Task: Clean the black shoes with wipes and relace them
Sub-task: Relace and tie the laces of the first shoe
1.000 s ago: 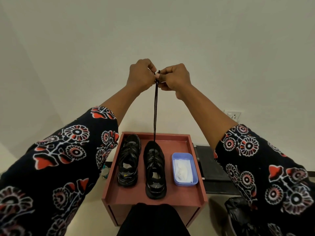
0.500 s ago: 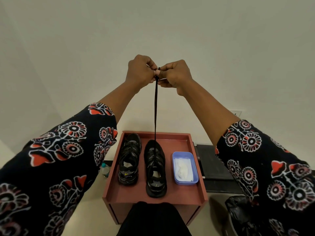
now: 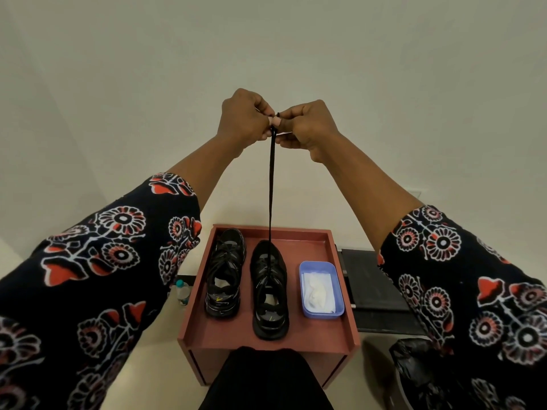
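Two black shoes stand side by side on a reddish-brown tray table (image 3: 340, 324). The left shoe (image 3: 225, 273) is laced. From the toe end of the right shoe (image 3: 270, 291) a black shoelace (image 3: 271, 190) runs straight up, pulled taut. High above the shoes, my left hand (image 3: 244, 118) and my right hand (image 3: 307, 125) meet and both pinch the lace ends between curled fingers. A blue tub (image 3: 339, 287) with white wipes (image 3: 319, 290) sits to the right of the shoes.
A black bench or rack (image 3: 373, 288) stands to the right of the tray table, a black bag (image 3: 414, 365) in front of it on the floor. A small water bottle (image 3: 182, 292) stands on the floor at the left. A plain wall is behind.
Both hands have risen a little with the lace ends, keeping the lace taut. The shoes and the tub have not moved.
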